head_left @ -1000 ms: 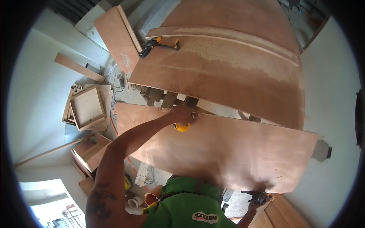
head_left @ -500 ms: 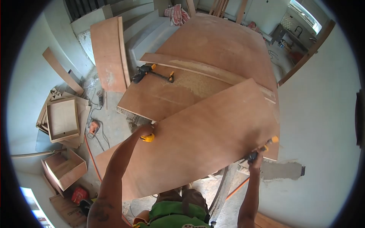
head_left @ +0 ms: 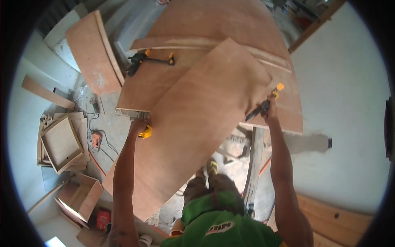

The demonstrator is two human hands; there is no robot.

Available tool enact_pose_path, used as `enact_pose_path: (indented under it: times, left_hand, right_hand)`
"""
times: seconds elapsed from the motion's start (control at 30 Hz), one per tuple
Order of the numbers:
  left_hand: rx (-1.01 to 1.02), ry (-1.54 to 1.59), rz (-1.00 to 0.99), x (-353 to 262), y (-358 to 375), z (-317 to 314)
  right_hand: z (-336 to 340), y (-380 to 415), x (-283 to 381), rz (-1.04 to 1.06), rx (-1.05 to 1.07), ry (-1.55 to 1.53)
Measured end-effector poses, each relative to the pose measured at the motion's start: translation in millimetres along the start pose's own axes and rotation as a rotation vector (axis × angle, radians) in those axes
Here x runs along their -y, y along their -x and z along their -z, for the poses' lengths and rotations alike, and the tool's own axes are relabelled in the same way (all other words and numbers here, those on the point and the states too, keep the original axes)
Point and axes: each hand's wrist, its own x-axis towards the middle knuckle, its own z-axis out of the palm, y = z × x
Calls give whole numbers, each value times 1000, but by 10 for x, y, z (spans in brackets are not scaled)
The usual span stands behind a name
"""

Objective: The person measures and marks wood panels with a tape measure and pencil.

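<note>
A long plywood sheet [head_left: 193, 119] lies at a slant over the larger plywood panels in front of me. At its left edge my left hand [head_left: 140, 124] is closed around a yellow tape measure [head_left: 145, 132]; its fingers are partly hidden. My right hand [head_left: 270, 110] grips a black bar clamp [head_left: 258, 112] with orange pads, by the sheet's right edge. A second bar clamp [head_left: 153, 60] rests on the plywood panel [head_left: 135, 88] beneath, near a long wooden strip [head_left: 181, 42].
Curved plywood pieces [head_left: 94, 53] lean at the left. Wooden frames [head_left: 61, 144], an open wooden box [head_left: 80, 197] and an orange corded power tool [head_left: 96, 139] are on the floor. A white wall [head_left: 341, 82] stands at right, with a wooden beam [head_left: 252, 173] below the panels.
The slanted plywood sheet has turned, its far corner swinging left and its near end pointing more toward me. My right hand has moved forward with the bar clamp. The view has tilted downward.
</note>
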Motion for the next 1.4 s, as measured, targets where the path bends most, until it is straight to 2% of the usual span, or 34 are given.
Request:
enact_pose_path:
  times: [0.07, 0.1, 0.17, 0.2, 0.23, 0.27, 0.3, 0.33, 0.37, 0.43, 0.5, 0.57, 0.63, 0.67, 0.7, 0.77, 0.9, 0.97, 1.03, 1.07, 1.1, 1.17, 1.2, 1.23, 1.3, 1.37, 1.4]
  left_hand:
    - [-278, -36, -354, 112, 127, -77]
    - [-281, -37, -366, 132, 202, -126]
    - [-699, 510, -279, 296, 479, -381]
    - [-657, 566, -118, 313, 717, -395]
    - [-624, 630, 42, 307, 930, -382]
    - [-754, 704, -82, 412, 966, -603]
    - [-703, 816, -42, 472, 1070, -770]
    - [-657, 925, 4, 530, 1176, -933]
    - [-412, 1061, 209, 481, 1374, -1039]
    - [-116, 1498, 332, 374, 1681, -1276]
    - [192, 1703, 334, 212, 2055, -1375]
    - [402, 1630, 434, 83, 2172, -1529]
    - [395, 1239, 249, -203, 2273, -1597]
    - [344, 1148, 179, -408, 2323, -1593]
    - [391, 1073, 111, -615, 2364, -1532]
    - [281, 818, -288, -967, 2318, -1602]
    - [424, 636, -420, -2006, 2108, -1658]
    - [325, 392, -843, -2583, 1881, -1845]
    - [225, 370, -977, -3232, 1799, -1874]
    - [271, 242, -1009, -3576, 1710, -1870]
    - [261, 274, -1145, -3812, 1496, -2158]
    - [356, 117, -1065, -4392, 1377, -1975]
    - [354, 131, -1043, -4600, 1308, -1964]
    - [295, 229, -1082, -4745, 1214, -1969]
    - [217, 314, -1077, -4824, 998, -1759]
    - [27, 506, -986, -4799, 875, -1242]
    - [22, 561, -860, -4732, 777, -930]
  right_hand:
    - [87, 204, 103, -13, -23, 55]
    - [158, 253, 156, -4, -30, 50]
    - [337, 389, 170, 94, -75, 354]
    - [484, 287, 140, 22, -154, 537]
    - [618, 196, 90, 32, -146, 538]
    - [735, 118, 41, 84, -254, 849]
    - [770, 80, 21, 142, -366, 1158]
    - [737, 101, 23, 125, -394, 1258]
    - [731, 127, 8, 103, -423, 1358]
    - [742, 99, -6, 54, -370, 1465]
    - [728, 127, -2, -7, -320, 1571]
    - [690, 169, 60, -39, -250, 1636]
    - [837, -11, 5, -21, -248, 1674]
    - [933, -108, 0, 4, -261, 1661]
    - [993, -214, 28, 29, -274, 1647]
    - [1110, -345, 174, 26, -273, 1620]
    - [1504, -609, 479, 18, -205, 1608]
    - [1715, -850, 545, 10, -174, 1602]
    - [2036, -1154, 471, 266, -159, 1756]
    - [2082, -1272, 575, 169, -70, 1733]
    - [2082, -1317, 733, 168, -57, 1748]
    - [2038, -1410, 943, 100, 100, 1767]
    - [2187, -1559, 931, 217, 156, 1741]
    - [2277, -1698, 952, 225, 197, 1748]
    - [2350, -1964, 1000, 332, 182, 1716]
    - [2434, -2247, 1015, 439, 307, 1688]
    - [2381, -2302, 1055, 337, 334, 1700]
